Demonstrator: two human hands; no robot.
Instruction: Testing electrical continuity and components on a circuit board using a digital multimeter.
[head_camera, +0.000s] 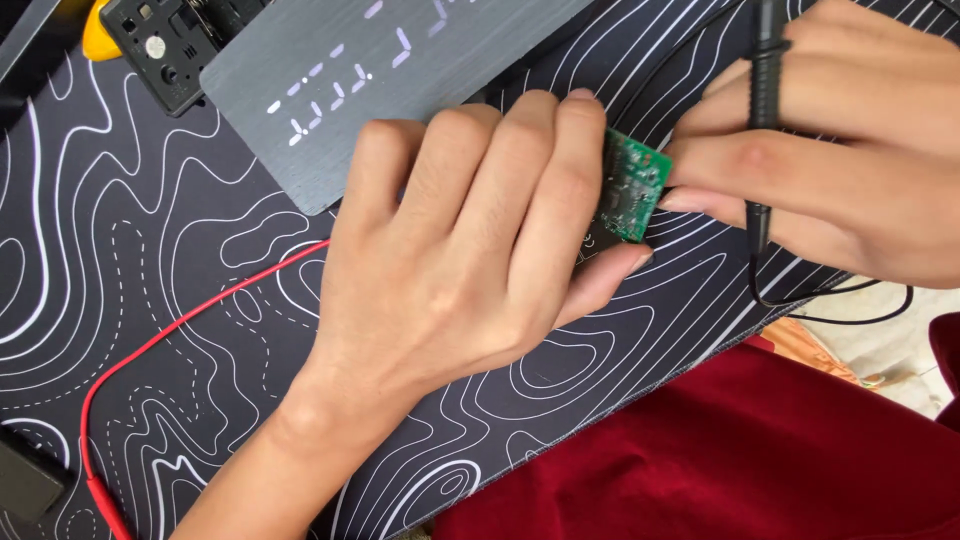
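Desk mat (150, 300), black with white contour lines, carries a grey slab (370, 80) near its far edge. Left hand (470, 250), fingers together, pinches a small green circuit board (632, 185); right hand (850, 140) grips a black probe (766, 110). The board looks light, stiff and fragile, best held by its edges, and is mostly hidden.

— Most of the green circuit board (632, 188) covered by the left hand (470, 250); only one corner shown.
— Right hand (840, 150) cut off by the top and right edges. Black probe (766, 110) lost past the top.
— Red wire (150, 350) run off the bottom edge. Grey panel (380, 70) cropped above, its lit marks blurred.
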